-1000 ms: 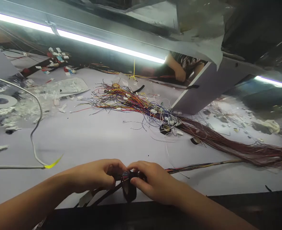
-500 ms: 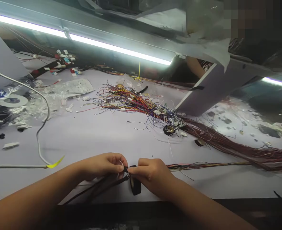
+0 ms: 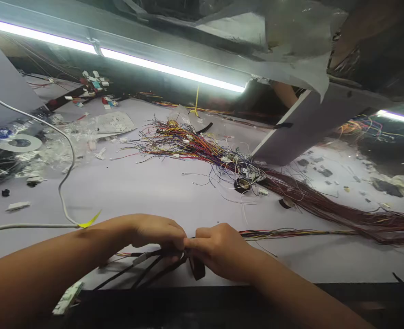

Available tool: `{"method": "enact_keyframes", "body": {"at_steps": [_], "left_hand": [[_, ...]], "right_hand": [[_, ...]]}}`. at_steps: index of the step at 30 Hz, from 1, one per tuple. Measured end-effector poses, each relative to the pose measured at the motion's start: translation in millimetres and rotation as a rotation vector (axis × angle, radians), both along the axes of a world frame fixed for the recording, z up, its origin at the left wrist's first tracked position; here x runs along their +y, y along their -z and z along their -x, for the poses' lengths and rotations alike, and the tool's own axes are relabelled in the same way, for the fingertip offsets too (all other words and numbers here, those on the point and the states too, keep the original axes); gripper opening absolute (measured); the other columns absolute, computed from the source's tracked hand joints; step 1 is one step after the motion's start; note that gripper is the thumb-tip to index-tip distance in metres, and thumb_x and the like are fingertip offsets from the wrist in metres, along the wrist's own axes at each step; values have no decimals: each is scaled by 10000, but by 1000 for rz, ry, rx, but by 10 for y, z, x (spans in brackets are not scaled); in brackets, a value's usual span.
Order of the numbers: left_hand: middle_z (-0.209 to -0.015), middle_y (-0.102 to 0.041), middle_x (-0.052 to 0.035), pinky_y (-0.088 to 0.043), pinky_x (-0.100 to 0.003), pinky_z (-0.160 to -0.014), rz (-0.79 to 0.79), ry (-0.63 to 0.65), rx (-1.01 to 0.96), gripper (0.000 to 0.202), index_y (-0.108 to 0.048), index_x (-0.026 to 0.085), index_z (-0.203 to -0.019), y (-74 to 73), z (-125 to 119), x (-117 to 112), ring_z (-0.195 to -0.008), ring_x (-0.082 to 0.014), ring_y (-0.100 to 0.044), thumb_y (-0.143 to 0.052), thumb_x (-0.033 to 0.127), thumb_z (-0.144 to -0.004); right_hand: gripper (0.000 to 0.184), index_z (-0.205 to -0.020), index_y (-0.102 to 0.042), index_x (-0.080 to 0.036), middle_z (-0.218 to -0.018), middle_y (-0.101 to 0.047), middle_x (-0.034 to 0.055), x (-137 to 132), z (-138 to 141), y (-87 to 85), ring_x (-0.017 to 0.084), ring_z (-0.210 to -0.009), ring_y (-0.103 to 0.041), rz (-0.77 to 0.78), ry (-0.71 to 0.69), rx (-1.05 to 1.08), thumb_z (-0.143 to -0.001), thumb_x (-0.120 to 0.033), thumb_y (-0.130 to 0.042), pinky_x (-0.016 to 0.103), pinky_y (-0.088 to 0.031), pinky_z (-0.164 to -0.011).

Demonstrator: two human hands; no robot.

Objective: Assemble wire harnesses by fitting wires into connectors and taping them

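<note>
A wire harness (image 3: 273,234) runs in from the right as a thin bundle of coloured wires, then splits into several black-wrapped branches (image 3: 150,269) near the table's front edge. My left hand (image 3: 159,230) is curled over the split, its fingers closed round the harness and partly hidden. Right against it, my right hand (image 3: 222,249) pinches the harness with thumb and forefinger. A roll of black tape (image 3: 198,268) hangs just below the right fingers, partly covered by them. Whether its loose end is between the fingers I cannot tell.
A big heap of loose wires (image 3: 195,141) lies behind my hands, trailing right as a dark bundle (image 3: 308,192). Another tape roll (image 3: 242,185) sits beside it. A white cable (image 3: 73,160) with a yellow tag and plastic bags (image 3: 75,137) are at left. An upright panel (image 3: 291,128) stands behind.
My left hand has turned over from a pinch at the black tape to a curl above the harness. The branches and a white connector by my left forearm have come into view.
</note>
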State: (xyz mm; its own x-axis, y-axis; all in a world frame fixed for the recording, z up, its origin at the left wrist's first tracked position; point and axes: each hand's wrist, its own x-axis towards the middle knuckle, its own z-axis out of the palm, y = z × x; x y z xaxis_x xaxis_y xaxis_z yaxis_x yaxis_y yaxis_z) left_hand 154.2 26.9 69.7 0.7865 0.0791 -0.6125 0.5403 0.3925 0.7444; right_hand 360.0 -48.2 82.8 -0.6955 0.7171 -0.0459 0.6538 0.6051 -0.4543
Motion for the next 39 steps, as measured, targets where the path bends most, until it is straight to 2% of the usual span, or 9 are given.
{"method": "enact_keyframes", "body": {"at_steps": [6, 13, 17, 20, 25, 28, 31, 35, 39], "left_hand": [[-509, -488, 51, -354, -268, -519, 16, -7, 44, 87, -596, 188, -635, 37, -47, -56, -494, -130, -445, -534, 243, -610], [-488, -380, 69, -275, -262, -460, -490, 223, 129, 92, -461, 222, -597, 11, -71, -157, -453, -116, -340, -479, 265, -676], [-506, -387, 64, -296, -253, -459, -433, 235, 139, 110, -473, 220, -592, 50, -74, -156, -472, -121, -367, -483, 281, -683], [-606, -511, 52, -369, -256, -524, -449, 198, 120, 129, -599, 227, -752, 12, -4, -147, -554, -143, -477, -484, 254, -698], [-987, -655, -43, -443, -361, -743, -1188, 35, 55, 297, -589, 223, -1004, -68, 133, -376, -858, -243, -596, -630, 337, -733], [-904, -645, -43, -429, -355, -720, -1586, 29, -15, 145, -592, 212, -919, 35, 151, -573, -797, -222, -586, -612, 271, -788], [-768, -613, -19, -391, -317, -645, -1792, 62, -29, 167, -589, 206, -886, 169, 129, -693, -673, -175, -553, -462, 101, -857], [-746, -604, -31, -350, -335, -600, -1848, 58, 34, 284, -582, 178, -871, 228, 83, -750, -607, -176, -522, -355, 9, -859], [-766, -627, -20, -371, -341, -621, -1657, -89, 53, 263, -584, 193, -880, 175, 43, -741, -608, -171, -539, -354, 70, -915]], "right_hand": [[400, -1312, -506, -271, -1082, -711, 9, 41, -4, -67, 182, -898, -670, 196, 58, 49, -916, -286, -562, 268, -455, -766], [276, -1123, -599, -240, -844, -707, -6, 57, 24, -123, 150, -744, -640, 365, 138, 71, -851, -232, -641, 229, -429, -653], [207, -1019, -648, -257, -858, -703, -16, 110, 10, -86, 141, -757, -626, 427, 134, 94, -815, -262, -678, 224, -412, -652], [146, -960, -669, -249, -843, -694, -18, 164, -3, -25, 133, -749, -610, 457, 180, 129, -817, -280, -666, 221, -403, -641], [79, -887, -676, -235, -761, -653, -38, 216, 27, 82, 108, -686, -563, 503, 224, 186, -819, -268, -651, 211, -382, -609], [89, -890, -672, -227, -767, -643, -33, 218, 44, 129, 110, -692, -556, 529, 266, 197, -826, -276, -635, 215, -388, -612], [141, -956, -671, -236, -806, -651, -26, 208, 36, 147, 115, -717, -562, 538, 279, 210, -827, -274, -628, 223, -410, -639], [189, -1003, -686, -248, -875, -686, -17, 185, 20, 134, 129, -783, -600, 522, 292, 227, -818, -260, -647, 236, -442, -700], [220, -1040, -695, -236, -960, -718, -2, 131, 26, 123, 140, -864, -636, 401, 309, 264, -829, -203, -642, 253, -456, -782]]}}
